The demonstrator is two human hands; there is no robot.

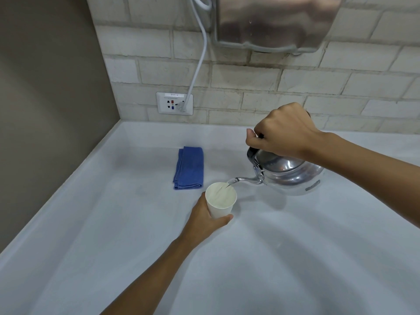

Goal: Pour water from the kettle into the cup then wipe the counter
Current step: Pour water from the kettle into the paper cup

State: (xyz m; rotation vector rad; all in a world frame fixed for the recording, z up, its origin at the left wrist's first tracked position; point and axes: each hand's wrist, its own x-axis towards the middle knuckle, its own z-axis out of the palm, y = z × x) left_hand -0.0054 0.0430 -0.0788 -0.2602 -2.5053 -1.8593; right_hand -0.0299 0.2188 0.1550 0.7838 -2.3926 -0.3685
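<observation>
Now the kettle [288,173] is held tilted by its handle in the closed right hand [284,133], spout over the cup [221,200], which is gripped by the left hand [204,220]. Left of the cup, 1 folded blue cloth [189,167] lies on the counter [113,223].

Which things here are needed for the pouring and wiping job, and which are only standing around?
Needed: kettle in the right hand; paper cup in the left hand; folded blue cloth; counter.

Not needed: wall socket; white cable; metal wall unit.
</observation>
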